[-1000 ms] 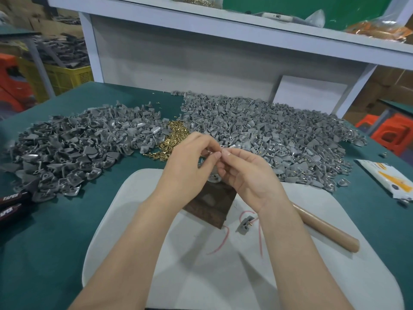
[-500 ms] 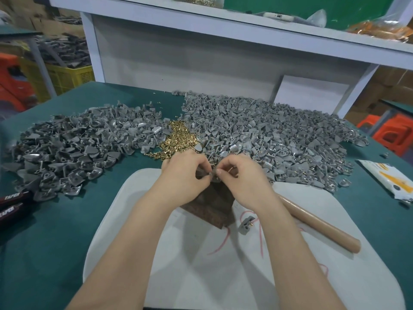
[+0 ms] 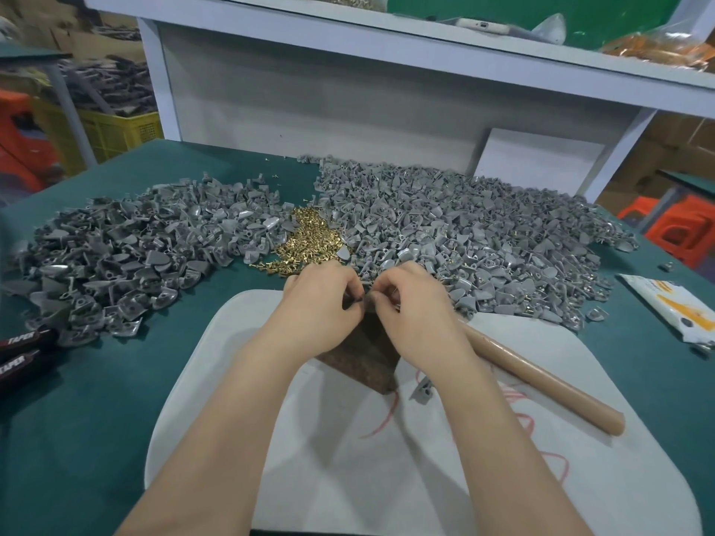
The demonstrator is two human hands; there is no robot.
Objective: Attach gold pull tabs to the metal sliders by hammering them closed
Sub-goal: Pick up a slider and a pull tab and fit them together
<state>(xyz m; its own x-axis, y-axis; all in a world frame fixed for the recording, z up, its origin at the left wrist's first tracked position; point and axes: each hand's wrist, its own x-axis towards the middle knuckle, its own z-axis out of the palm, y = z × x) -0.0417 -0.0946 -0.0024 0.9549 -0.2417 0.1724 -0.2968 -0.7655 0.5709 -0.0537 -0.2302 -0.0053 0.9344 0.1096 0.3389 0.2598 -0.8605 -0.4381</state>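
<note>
Head view. Pinching one slider (image 3: 366,302) in both grips, left hand (image 3: 321,299) and right hand (image 3: 414,305), over the block (image 3: 360,355). Likely needing flat seating before hammering.

Far side: left slider pile (image 3: 127,257), gold tabs (image 3: 309,237) and right slider pile (image 3: 464,234) form one band across the table (image 3: 96,419); a shelf (image 3: 387,44) overhangs behind
Centre: left hand (image 3: 321,299) and right hand (image 3: 418,303) pinch a small slider (image 3: 365,300) over the wooden block (image 3: 360,357)
Right: hammer handle (image 3: 541,384) crosses the white mat (image 3: 425,489) diagonally; packet (image 3: 673,315) at the table edge
Left: open green strip beside the mat; black tool handles (image 3: 23,350) at the edge
Near: mat open outside both forearms
</note>
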